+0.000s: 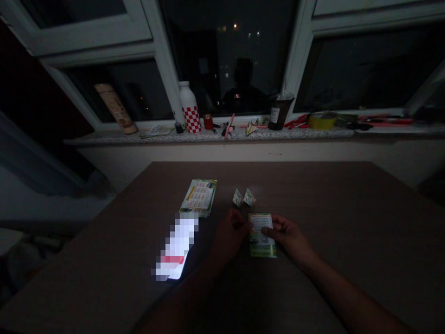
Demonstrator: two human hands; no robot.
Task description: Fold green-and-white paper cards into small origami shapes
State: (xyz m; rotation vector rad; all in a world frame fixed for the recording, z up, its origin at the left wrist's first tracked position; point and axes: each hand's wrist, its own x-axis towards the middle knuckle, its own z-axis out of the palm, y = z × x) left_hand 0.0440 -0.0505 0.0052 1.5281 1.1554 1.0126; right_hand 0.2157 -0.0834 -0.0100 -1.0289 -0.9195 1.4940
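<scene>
A small green and white printed paper (261,236) lies on the dark table (347,222) in front of me. My left hand (229,234) has its fingers curled and pinches the paper's upper left edge. My right hand (287,234) presses its thumb and fingers on the paper's right side. Just beyond the paper sit two small folded paper shapes (244,197), side by side. A stack of green printed leaflets (199,197) lies to the left of them.
A lit phone (177,250) lies on the table left of my left hand. The windowsill (215,135) at the back carries a red-checked white bottle (189,107), a cardboard tube (116,109), a dark cup (279,112), a tape roll (321,121) and red tools.
</scene>
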